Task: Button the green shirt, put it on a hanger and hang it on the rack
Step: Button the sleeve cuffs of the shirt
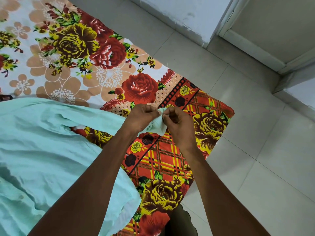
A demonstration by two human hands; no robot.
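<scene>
Both hands are bunched together over the near corner of the bed, working on the cuff end of a sleeve. The left hand (141,118) has its fingers curled round the gathered cloth from the left, and the right hand (179,123) pinches the same bit from the right, thumb and fingertips nearly meeting the other hand's. So they're close together, both clamped on the sleeve cuff (157,124), which sits a little crumpled between them. Can't make out a button or a hole in there, too small and hidden by fingers.

The green shirt (42,150) is a pale mint, thin and soft looking, lots of loose folds and ripples. It's spread flat over the left part of the bed, with the sleeve running out from the body to the hands like a long strip. Its lower hem hangs near the bed's front edge.

Under it is the floral bedsheet (105,53), busy print: big red and yellow roses, peach blossoms on white further back, and an orange plaid border along the edge. The sheet's corner (228,111) comes to a point just right of the hands and drops off there.

Past that edge it's open tiled floor (255,142), pale glossy square tiles with thin grout lines. Farther back there's a whitish wall (179,14) with scuffed paint low down, and a door frame (226,23) with a raised threshold at the top right.
</scene>
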